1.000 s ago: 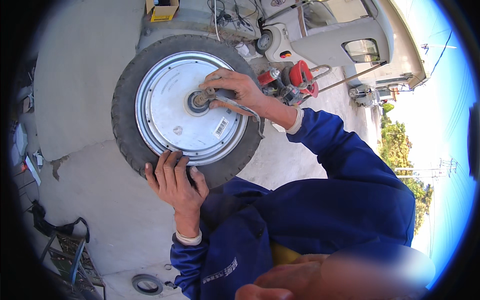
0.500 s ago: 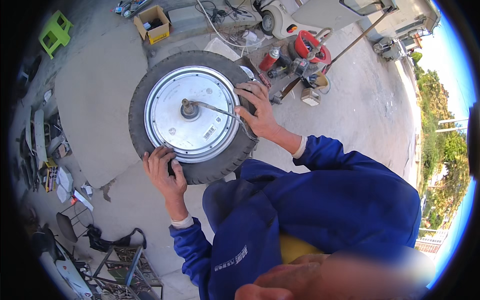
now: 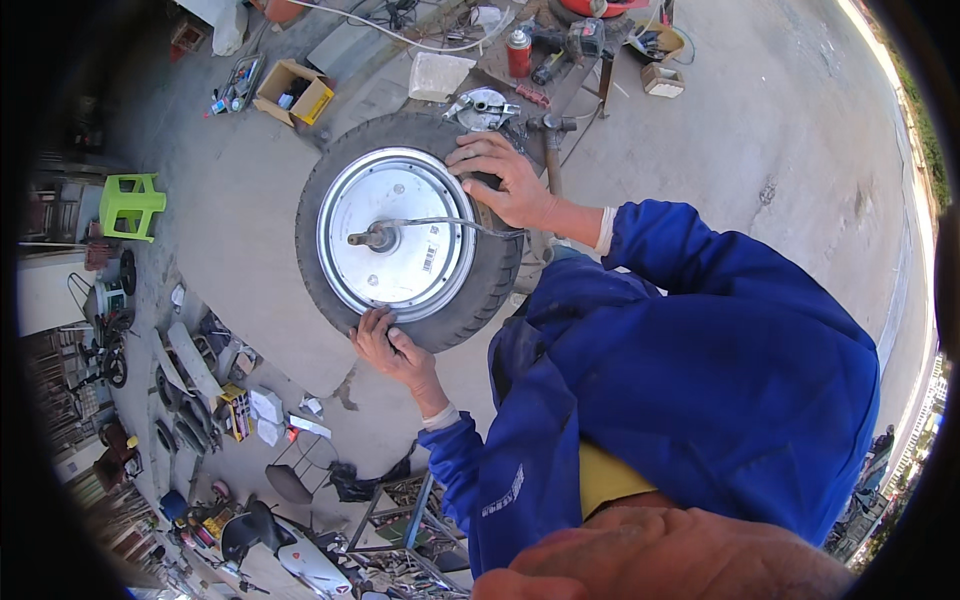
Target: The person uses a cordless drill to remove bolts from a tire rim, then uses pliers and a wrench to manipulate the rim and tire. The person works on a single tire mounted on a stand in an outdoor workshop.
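Observation:
A hub-motor wheel point(image 3: 402, 268) with a black rubber tyre and a silver cover sits in front of me. Its axle point(image 3: 374, 238) sticks out from the centre, and a grey cable point(image 3: 450, 221) runs from there across the cover to the tyre's right side. My right hand point(image 3: 505, 183) grips the tyre at its upper right, fingers over the tread side and the thumb toward the rim. At the bottom edge, my left hand point(image 3: 397, 355) holds the tyre with fingertips by the metal rim. What supports the wheel underneath is hidden.
Behind the wheel lie a brake drum plate point(image 3: 482, 108), a white block point(image 3: 440, 76) and a red spray can point(image 3: 519, 54). A hammer point(image 3: 552, 150) stands by my right hand. Farther off are a cardboard box point(image 3: 293, 92), a green stool point(image 3: 131, 207) and a metal frame point(image 3: 410, 520).
My view has swung, so the surroundings appear shifted. The wheel is tilted more, with its axle pointing further left; both hands remain on the tyre.

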The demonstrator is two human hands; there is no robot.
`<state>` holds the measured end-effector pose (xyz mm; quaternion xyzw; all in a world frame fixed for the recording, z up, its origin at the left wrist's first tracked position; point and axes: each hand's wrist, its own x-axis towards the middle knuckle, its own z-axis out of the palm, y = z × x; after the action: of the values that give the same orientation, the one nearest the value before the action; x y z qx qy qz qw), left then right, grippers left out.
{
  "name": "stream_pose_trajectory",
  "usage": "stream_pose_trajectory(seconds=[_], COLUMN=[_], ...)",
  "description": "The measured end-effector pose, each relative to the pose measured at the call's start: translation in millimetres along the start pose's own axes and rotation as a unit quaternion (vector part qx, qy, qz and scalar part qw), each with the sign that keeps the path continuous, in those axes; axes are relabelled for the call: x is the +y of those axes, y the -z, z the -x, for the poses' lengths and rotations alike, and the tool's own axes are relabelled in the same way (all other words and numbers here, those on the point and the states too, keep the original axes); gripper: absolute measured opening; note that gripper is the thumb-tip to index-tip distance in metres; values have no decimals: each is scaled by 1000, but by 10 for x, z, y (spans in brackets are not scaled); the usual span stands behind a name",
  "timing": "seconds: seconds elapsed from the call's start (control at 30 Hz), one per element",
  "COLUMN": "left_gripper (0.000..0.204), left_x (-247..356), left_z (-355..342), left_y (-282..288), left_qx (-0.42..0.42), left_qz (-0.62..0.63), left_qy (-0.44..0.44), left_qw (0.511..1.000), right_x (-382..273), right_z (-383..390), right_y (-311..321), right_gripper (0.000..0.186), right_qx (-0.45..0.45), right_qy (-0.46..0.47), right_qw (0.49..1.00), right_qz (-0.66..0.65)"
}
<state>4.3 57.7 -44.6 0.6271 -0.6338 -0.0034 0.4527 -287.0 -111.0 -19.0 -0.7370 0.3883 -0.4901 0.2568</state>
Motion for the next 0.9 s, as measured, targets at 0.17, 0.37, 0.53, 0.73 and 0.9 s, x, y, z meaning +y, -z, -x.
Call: stream_pose_trajectory(seconds=[0.17,0.37,0.53,0.73,0.9], left_gripper=[31,30,33,35,38], left_x=[-13,87,164,225,313], left_z=[15,14,-2,-15,18], left_y=[-17,-32,-37,-72,-48], left_qx=[0,1,8,11,12], left_qz=[-2,-10,-13,-28,-40], left_qy=[0,2,-7,4,22], left_qw=[1000,1000,1000,1000,999], right_x=[10,64,98,147,136], right_z=[-19,-44,-80,-82,-104], right_y=[4,17,23,11,-3], right_gripper=[22,23,22,22,22], right_qx=[8,-1,-9,-4,-13], right_qy=[8,19,21,25,34], right_qw=[1000,1000,999,999,999], right_qz=[-18,-21,-31,-30,-41])
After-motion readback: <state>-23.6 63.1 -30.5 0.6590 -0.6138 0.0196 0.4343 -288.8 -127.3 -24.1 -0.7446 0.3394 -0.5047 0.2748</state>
